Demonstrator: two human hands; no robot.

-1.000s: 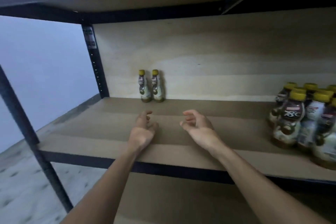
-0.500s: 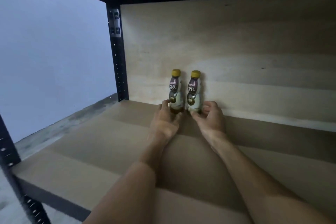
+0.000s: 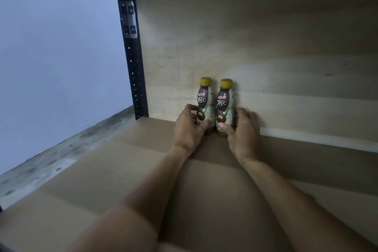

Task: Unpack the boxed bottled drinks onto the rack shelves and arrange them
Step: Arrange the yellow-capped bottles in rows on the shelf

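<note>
Head camera: a second ago both hands hung open, well short of the bottles — now each holds one. The left hand [image 3: 189, 128] curls round the small brown-and-white plastic bottle with a yellow cap [image 3: 204, 102] nearer the black metal post [image 3: 135, 80]. The right hand [image 3: 243, 132] curls round the twin bottle [image 3: 224, 104], farther from the post. Both stand upright, touching, at the back of the brown shelf board [image 3: 102, 170] — being lined up, I think. Labels say "KOPIKO" and "78°C".
</note>
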